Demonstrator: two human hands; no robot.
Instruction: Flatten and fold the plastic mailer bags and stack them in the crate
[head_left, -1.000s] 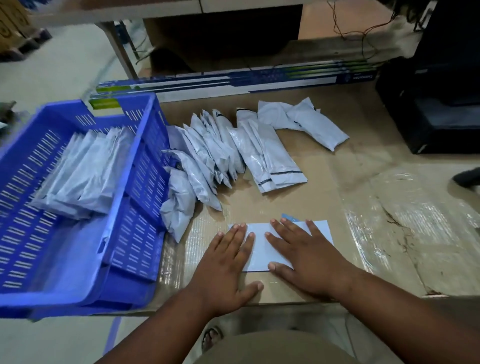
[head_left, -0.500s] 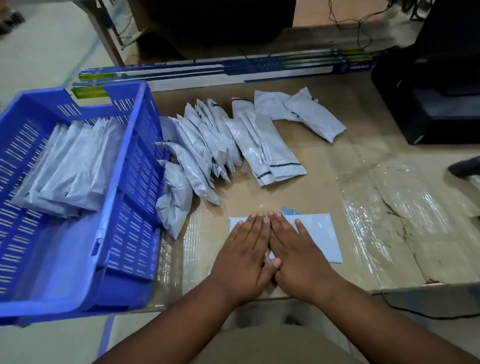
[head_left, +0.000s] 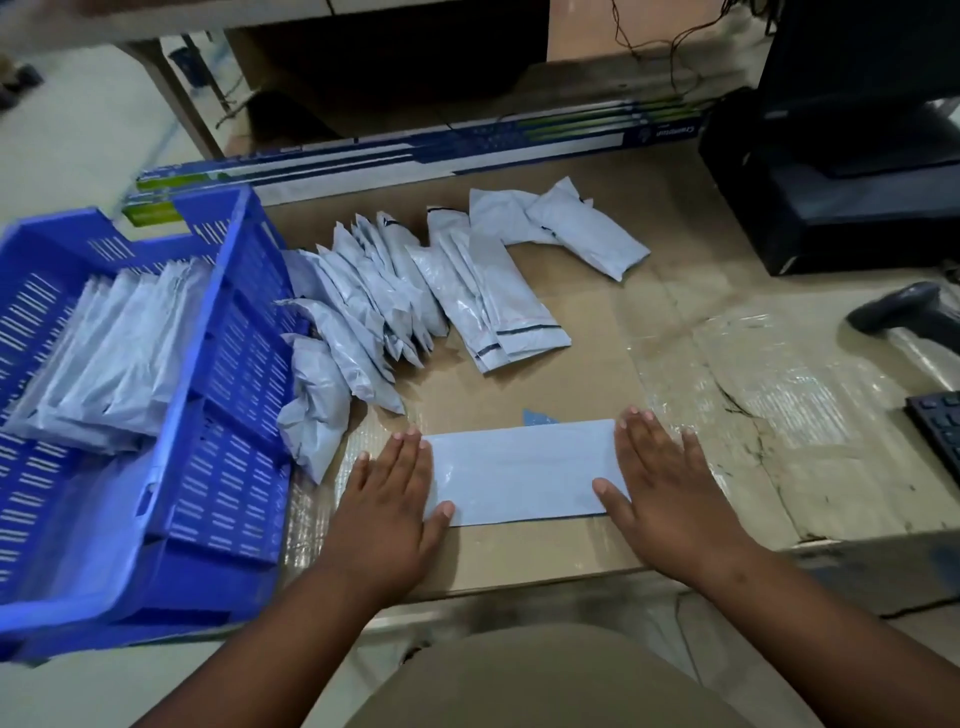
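Hands were together mid-bag, now left hand (head_left: 387, 506) and right hand (head_left: 670, 499) press flat-fingered on opposite ends of the mailer bag (head_left: 519, 473), lying lengthwise left-to-right.

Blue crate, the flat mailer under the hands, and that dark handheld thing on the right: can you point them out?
blue crate (head_left: 218, 441): head view, on its slotted right wall.
flat mailer (head_left: 514, 473): head view, on its bare middle.
dark handheld device (head_left: 901, 312): head view, on its body; looks like a scanner.
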